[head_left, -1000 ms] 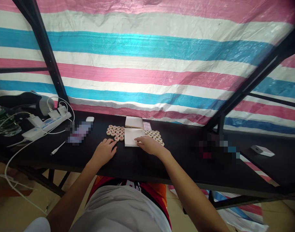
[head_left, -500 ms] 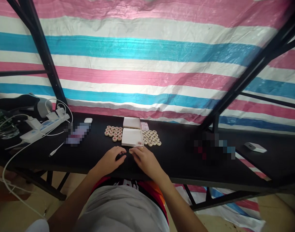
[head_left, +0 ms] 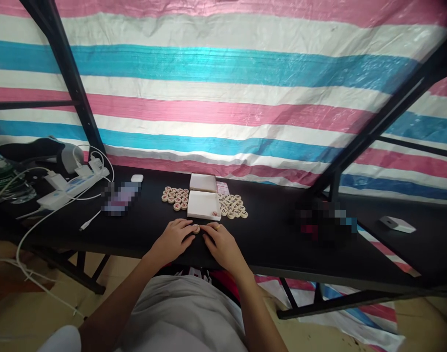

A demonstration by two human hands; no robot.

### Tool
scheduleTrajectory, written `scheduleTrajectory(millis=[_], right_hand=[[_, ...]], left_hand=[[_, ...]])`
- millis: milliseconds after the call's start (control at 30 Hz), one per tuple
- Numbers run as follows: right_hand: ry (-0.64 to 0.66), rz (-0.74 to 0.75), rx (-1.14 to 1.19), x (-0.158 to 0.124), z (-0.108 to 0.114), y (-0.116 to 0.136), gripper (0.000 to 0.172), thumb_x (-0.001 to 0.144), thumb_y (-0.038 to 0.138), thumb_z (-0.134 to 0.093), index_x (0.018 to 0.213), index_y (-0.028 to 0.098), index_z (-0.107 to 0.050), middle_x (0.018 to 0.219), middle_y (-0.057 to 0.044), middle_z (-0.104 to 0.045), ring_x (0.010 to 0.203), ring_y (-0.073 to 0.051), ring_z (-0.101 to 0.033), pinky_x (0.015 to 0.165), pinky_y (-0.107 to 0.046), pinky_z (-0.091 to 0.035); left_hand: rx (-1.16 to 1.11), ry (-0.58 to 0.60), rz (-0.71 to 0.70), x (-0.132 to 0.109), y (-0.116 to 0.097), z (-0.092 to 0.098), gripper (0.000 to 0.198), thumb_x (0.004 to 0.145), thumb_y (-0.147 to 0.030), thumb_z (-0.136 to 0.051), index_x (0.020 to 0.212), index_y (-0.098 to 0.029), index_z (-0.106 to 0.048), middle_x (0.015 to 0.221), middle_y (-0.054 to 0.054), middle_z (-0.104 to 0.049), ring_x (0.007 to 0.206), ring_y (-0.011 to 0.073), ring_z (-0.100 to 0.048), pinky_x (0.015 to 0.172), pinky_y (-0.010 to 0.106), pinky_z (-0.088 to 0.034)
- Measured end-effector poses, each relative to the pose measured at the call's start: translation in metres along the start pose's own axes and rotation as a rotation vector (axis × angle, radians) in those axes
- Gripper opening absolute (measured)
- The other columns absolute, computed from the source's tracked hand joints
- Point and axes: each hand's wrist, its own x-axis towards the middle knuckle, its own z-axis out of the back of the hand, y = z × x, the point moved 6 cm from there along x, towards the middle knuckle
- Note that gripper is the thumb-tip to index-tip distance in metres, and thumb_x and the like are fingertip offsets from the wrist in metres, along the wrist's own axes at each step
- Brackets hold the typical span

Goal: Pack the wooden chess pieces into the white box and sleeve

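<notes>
Right now, both hands meet low in the centre of the frame, over the black table (head_left: pixel 282 239). Between their fingertips sits one round game piece (head_left: pixel 196 229), just below the near white box (head_left: pixel 203 201). The left hand (head_left: pixel 173 240) is loosely curved, its fingertips against the left side of the piece; the right hand (head_left: pixel 223 245), with a ring on one finger, reaches it from the right. Whether either hand actually grips the piece, I cannot tell.

Left of that box lies a cluster of red-marked pieces (head_left: pixel 177 200), and right of it a cluster of dark-marked pieces (head_left: pixel 230 214). A second white box (head_left: pixel 203 182) is just behind the first.

At the frame's left, a power strip (head_left: pixel 74 189) with plugs and cables is near a bottle (head_left: pixel 12 183). A white charger (head_left: pixel 397 225) lies at the far right. A striped sheet (head_left: pixel 216 112) fills the upper frame.
</notes>
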Motion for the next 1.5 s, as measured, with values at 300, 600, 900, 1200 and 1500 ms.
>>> scheduleTrajectory(millis=[300,600,900,1200,1500], right_hand=[[-0.003,0.015,0.016,0.0,0.003,0.003,0.026,0.088,0.019,-0.046,0.108,0.022,-0.062,0.103,-0.007,-0.063,0.093,-0.019,-0.057,0.085,-0.034,-0.047],[0.006,-0.006,0.025,0.002,0.004,0.003,0.024,0.088,0.019,-0.046,0.106,0.021,-0.062,0.103,-0.006,-0.063,0.093,-0.019,-0.058,0.086,-0.034,-0.047],[0.002,-0.02,0.046,0.002,0.003,0.001,0.023,0.088,0.02,-0.046,0.105,0.021,-0.062,0.102,-0.006,-0.064,0.093,-0.019,-0.058,0.085,-0.034,-0.047],[-0.167,-0.093,0.056,0.013,0.028,-0.014,0.028,0.088,0.022,-0.042,0.107,0.02,-0.062,0.112,-0.01,-0.061,0.095,-0.02,-0.061,0.084,-0.035,-0.049],[0.221,-0.009,-0.192,0.055,0.025,-0.042,0.027,0.088,0.021,-0.045,0.105,0.017,-0.066,0.099,-0.012,-0.068,0.093,-0.023,-0.063,0.082,-0.032,-0.045]], left_hand=[[-0.12,-0.14,0.137,0.0,0.013,0.024,0.013,0.087,-0.025,-0.05,0.093,-0.021,-0.06,0.097,0.002,-0.065,0.093,0.0181,-0.057,0.086,0.031,-0.043],[0.189,-0.056,0.443,0.009,0.085,0.062,0.018,0.086,-0.03,-0.047,0.093,-0.022,-0.062,0.094,0.005,-0.066,0.09,0.022,-0.059,0.079,0.032,-0.045],[0.23,-0.019,0.283,0.006,0.085,0.038,0.038,0.088,-0.025,-0.045,0.125,-0.02,-0.054,0.118,0.008,-0.061,0.112,0.0232,-0.05,0.096,0.037,-0.039],[0.194,-0.034,0.226,0.004,0.085,0.038,0.033,0.089,-0.024,-0.044,0.119,-0.02,-0.057,0.115,0.008,-0.062,0.111,0.0229,-0.05,0.096,0.039,-0.039],[0.189,-0.051,0.266,0.002,0.087,0.036,0.046,0.088,-0.025,-0.045,0.133,-0.018,-0.041,0.118,0.011,-0.058,0.11,0.0238,-0.052,0.093,0.038,-0.041]])
